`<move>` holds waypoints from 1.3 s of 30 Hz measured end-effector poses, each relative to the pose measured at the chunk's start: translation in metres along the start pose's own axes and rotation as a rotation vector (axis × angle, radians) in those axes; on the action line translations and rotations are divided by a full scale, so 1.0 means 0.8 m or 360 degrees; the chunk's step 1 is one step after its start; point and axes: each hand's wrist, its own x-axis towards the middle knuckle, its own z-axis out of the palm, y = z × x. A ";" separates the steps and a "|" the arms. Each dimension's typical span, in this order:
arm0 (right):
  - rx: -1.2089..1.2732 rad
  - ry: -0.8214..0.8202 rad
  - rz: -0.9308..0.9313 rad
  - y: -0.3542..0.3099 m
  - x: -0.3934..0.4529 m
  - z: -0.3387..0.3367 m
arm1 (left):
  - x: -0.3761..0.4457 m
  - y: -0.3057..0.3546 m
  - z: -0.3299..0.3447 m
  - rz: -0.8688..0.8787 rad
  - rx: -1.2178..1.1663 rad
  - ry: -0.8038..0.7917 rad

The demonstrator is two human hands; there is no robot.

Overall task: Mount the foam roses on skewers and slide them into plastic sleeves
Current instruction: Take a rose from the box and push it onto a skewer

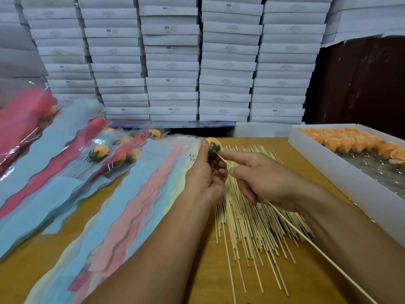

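- Left of frame: finished roses in plastic sleeves [65, 163], fanned across the table [291, 154].
- Centre: left hand [206, 172] grips an orange foam rose [212, 145], green base facing right.
- Right of centre: right hand [263, 176] pinches a skewer [306, 240], tip at the base; mounting step, which likely calls for a straight push.
- Right edge: box [341, 170] of unmounted roses.

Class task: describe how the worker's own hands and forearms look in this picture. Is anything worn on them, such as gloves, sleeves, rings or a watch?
Both are bare. The left hand and the right hand wear no gloves, and no ring shows on the visible fingers. Both forearms are uncovered as far as the picture's lower edge: no sleeve, watch or bracelet in view. The visible nails are short and unpainted.
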 end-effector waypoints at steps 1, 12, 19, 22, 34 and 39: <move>-0.0007 0.0002 0.0001 0.000 0.000 0.000 | -0.001 0.000 0.000 0.0005 0.0001 0.0003; 0.0007 0.0019 0.0004 0.004 0.001 0.001 | -0.002 0.000 0.001 0.0040 0.0020 0.0024; 0.0072 0.0041 0.0003 0.012 0.008 0.002 | -0.002 0.000 0.001 0.0061 0.0071 0.0037; 0.0082 0.0064 -0.0003 0.014 0.009 0.003 | -0.004 0.000 0.001 0.0089 0.0112 0.0059; 0.0023 0.0093 -0.0022 0.015 0.010 0.007 | -0.002 -0.001 0.004 0.0212 0.0218 0.0165; -0.0109 0.0122 -0.0056 0.014 0.008 0.009 | 0.001 -0.004 0.002 0.0280 0.0242 0.0180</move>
